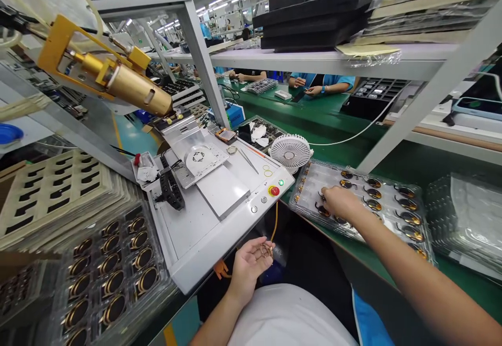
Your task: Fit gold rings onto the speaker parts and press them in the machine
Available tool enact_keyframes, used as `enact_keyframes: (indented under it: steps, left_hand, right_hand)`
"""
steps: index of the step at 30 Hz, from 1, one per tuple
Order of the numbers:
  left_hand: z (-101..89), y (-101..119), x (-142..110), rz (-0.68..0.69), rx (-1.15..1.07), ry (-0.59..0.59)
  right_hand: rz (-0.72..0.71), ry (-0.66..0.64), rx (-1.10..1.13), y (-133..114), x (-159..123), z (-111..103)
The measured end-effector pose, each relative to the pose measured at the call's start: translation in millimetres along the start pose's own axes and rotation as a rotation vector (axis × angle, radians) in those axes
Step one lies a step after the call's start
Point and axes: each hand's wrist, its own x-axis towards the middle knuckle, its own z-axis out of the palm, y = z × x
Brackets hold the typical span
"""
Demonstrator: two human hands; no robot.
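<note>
My left hand (251, 265) is closed, palm up, in front of my lap, and holds a thin gold-coloured metal ring (266, 251) at its fingertips. Out to the right, my right hand (340, 203) pinches at the left part of a clear plastic tray (358, 220). Its fingertips are at the curled tail of a small round dark part (322, 209), and they partly hide it. More such round parts (410, 217), glossy with amber reflections and thin curved tails, lie in rows across that tray.
At left stands a white machine with a gold dispensing head (141, 92), a metal fixture (206, 160) and a red button (274, 191). Tweezers (249, 159) lie on its bed. A tray of gold-rimmed discs (113, 280), a white fan (290, 151) and stacked clear trays (470, 215) surround me. Co-workers sit opposite.
</note>
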Motion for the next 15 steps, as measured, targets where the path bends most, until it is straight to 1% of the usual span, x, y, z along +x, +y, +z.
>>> enact_keyframes:
  steps: [2,3,4,5,6,8,9,10,11,13,15]
  left_hand:
    - [-0.9,3,-1,-0.031,0.016,-0.004]
    - [-1.2,4,-2,-0.054,0.025,-0.026]
    - [-0.8,6,-2,-0.079,0.033,-0.064]
    - [0.4,8,-2,-0.093,0.037,-0.116]
    - [2.6,10,-2,-0.096,0.038,-0.179]
    - [8.9,15,-2,-0.079,0.029,-0.312]
    - [12.1,18,-2,-0.067,0.02,-0.365]
    - [14.6,21,-1,-0.057,0.015,-0.4]
    - [16.0,24,-1,-0.054,0.016,-0.422]
    - [14.9,30,0,-0.056,0.039,-0.428]
    - [9.6,35,-1,-0.059,0.077,-0.424]
  right_hand:
    - [-0.001,0.022,0.079,0,-6,-1]
    - [-0.013,0.037,0.149,-4,-12,2]
    - [-0.045,0.056,0.282,-10,-20,6]
    - [-0.101,0.064,0.482,-20,-30,12]
    - [-0.176,0.055,0.73,-33,-40,19]
    - [-0.33,-0.01,1.228,-63,-63,33]
    - [-0.388,-0.052,1.391,-78,-73,39]
    - [-0.428,-0.082,1.453,-91,-81,43]
    - [-0.452,-0.076,1.442,-101,-88,45]
    - [-0.508,0.018,1.306,-115,-93,44]
    - [-0.596,0.126,1.146,-119,-92,41]
